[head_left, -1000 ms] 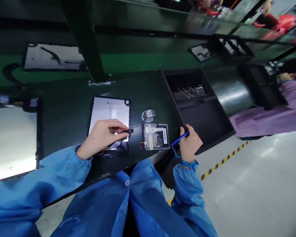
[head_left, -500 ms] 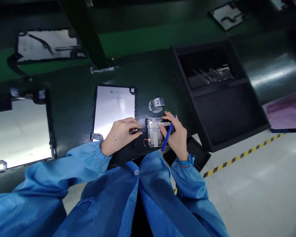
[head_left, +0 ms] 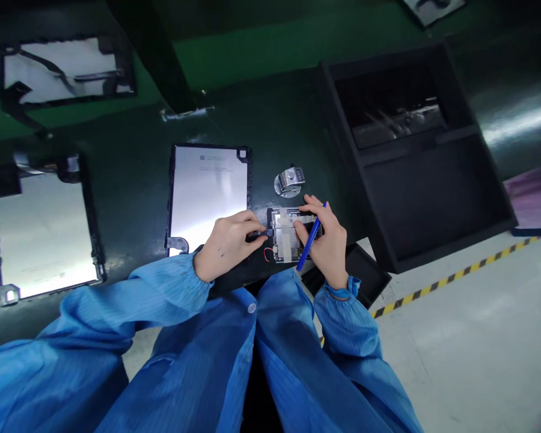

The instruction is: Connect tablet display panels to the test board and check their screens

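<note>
A small circuit board assembly [head_left: 287,240] with pale tape strips lies at the bench's front edge, a thin red wire at its lower left. My left hand [head_left: 229,243] pinches a dark connector piece [head_left: 258,233] against the board's left side. On the right, my right hand [head_left: 327,243] grips the board's right edge between thumb and fingers, and a blue pen [head_left: 309,245] rests slanted in the same hand. Just beyond the board sits a shiny metal clip on a round base [head_left: 290,181]. The board's right end is partly hidden by my fingers.
A silver-backed panel [head_left: 210,192] lies behind my left hand; more panels [head_left: 42,231] [head_left: 63,67] are at the left. A black divided tray [head_left: 437,198] stands at the right, with a smaller black tray [head_left: 365,273] below it. Pink fabric [head_left: 536,195] shows at the far right.
The view has shifted slightly, moving the tray to the right and the left panels leftward. Both hands keep their hold, with little visible change at the board.
</note>
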### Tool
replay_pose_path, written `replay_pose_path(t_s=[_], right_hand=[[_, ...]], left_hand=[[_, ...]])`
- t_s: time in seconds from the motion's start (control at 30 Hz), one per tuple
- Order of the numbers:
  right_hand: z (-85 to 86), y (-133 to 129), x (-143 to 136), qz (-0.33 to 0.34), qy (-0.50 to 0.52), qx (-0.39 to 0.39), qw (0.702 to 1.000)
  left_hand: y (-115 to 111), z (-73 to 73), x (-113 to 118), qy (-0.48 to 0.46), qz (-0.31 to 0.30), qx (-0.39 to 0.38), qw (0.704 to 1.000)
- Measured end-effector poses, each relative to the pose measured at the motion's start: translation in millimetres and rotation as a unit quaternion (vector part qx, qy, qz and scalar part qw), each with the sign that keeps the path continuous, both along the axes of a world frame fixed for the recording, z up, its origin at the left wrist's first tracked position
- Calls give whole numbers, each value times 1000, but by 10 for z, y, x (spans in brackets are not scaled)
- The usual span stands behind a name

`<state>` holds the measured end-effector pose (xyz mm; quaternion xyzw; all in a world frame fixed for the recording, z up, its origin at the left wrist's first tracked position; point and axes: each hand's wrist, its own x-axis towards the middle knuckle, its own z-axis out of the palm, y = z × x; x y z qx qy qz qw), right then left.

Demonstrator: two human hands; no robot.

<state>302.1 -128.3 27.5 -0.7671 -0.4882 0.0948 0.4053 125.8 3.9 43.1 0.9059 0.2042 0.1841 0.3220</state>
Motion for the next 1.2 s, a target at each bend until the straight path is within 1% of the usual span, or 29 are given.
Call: replay_pose_path(t_s=[0.27,0.6,0.8,0.9,1.03,1.2], right_hand=[[7,4,-5,-2,4,-3,1000],[-12,-3,-1,-2,-1,-1,1000],[-18,-6,3,0,-2,2,1000],[-14,0,3,2,0,2,1000],[-10,2,5,4,-2,3,1000],[-21,-4,9,5,-4,4,1000]], left_hand=[[6,-8,-18,9,-1,9,1000],[-54,0,-38,-16,8,37,999],[-29,-36,-25,-11,9,30,999],[-21,-35,1,-3,3,24,1000],[-35,-14,16,-9,-11,37,999],[-39,-17,-20,-20,12,31,999]])
